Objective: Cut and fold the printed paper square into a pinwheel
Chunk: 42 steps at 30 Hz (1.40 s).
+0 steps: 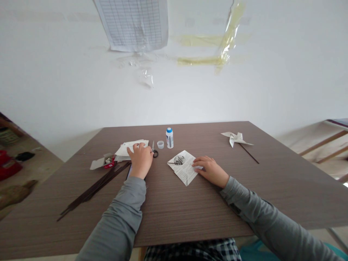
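My right hand (210, 171) lies with its fingers flat on the right corner of a square sheet of printed paper (187, 172), which has a round picture and dark slits running in from its corners. My left hand (140, 160) reaches over a stack of papers (122, 150), its fingers spread and bent downward. Just right of that hand are scissors (155, 153), partly hidden by it. A dark flat object under my left wrist is mostly covered. Behind the square sheet stand a white bottle with a blue cap (169, 139) and a small clear cup (160, 145).
A bundle of thin dark sticks (92, 188) lies at the left, below an opened small red-and-white box (108, 162). A paper pinwheel (236, 139) on a stick rests at the back right. The wooden table (168, 217) meets a white wall behind.
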Each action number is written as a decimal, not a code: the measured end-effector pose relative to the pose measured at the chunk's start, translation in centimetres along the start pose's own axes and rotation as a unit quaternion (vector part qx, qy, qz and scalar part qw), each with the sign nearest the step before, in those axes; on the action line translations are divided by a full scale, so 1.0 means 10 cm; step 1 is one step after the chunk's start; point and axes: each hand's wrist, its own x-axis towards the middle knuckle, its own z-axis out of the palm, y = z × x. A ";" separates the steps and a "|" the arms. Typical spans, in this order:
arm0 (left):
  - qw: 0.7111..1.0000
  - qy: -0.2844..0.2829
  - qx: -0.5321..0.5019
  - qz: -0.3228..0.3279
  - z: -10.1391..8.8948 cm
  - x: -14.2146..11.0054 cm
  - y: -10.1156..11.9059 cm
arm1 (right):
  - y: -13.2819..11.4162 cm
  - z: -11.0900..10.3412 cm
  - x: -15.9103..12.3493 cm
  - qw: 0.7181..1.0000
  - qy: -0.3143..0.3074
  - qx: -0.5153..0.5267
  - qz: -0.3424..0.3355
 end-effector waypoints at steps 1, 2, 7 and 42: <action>1.000 0.010 -0.020 0.013 -0.02 -0.01 0.04 | 0.00 0.00 0.00 1.000 0.000 0.000 -0.001; 0.998 0.011 -0.044 0.032 -0.03 -0.03 0.08 | 0.00 -0.01 0.01 1.000 0.000 0.001 -0.002; 0.961 -0.077 -0.181 0.194 0.02 -0.23 0.32 | 0.00 0.00 0.01 1.000 0.004 0.002 -0.008; 0.915 -0.291 -0.117 0.253 0.21 -0.59 -0.03 | -0.22 0.20 1.85 0.931 0.058 0.347 0.100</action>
